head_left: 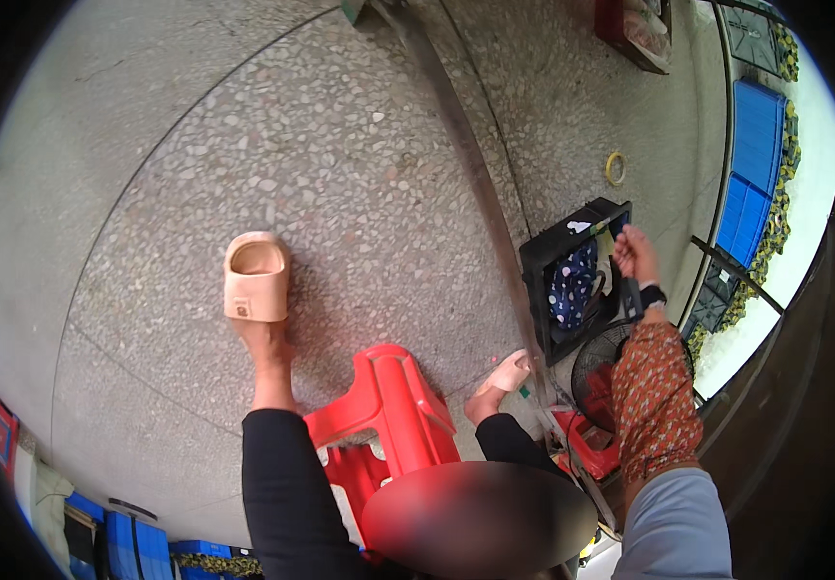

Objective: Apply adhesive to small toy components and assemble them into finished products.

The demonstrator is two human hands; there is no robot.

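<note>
My right hand point(636, 254) is over the right side of a black plastic crate point(536, 261) on the floor. Its fingers are curled and drawn together; whatever they may hold cannot be made out. A dark band point(651, 296) circles that wrist, and a red-brown patterned sleeve cover point(657, 396) runs up the forearm. Inside the crate lies a navy cloth point(573, 283) with white dots, beside other items partly hidden by the hand and rim. My left hand is out of the picture.
A dark metal bar point(466, 145) crosses between my feet and the crate. A round black fan point(593, 377) stands below the crate. A red plastic stool point(393, 396) is between my legs. A yellow tape roll point(615, 168) lies on the floor; blue trays point(751, 174) line the right.
</note>
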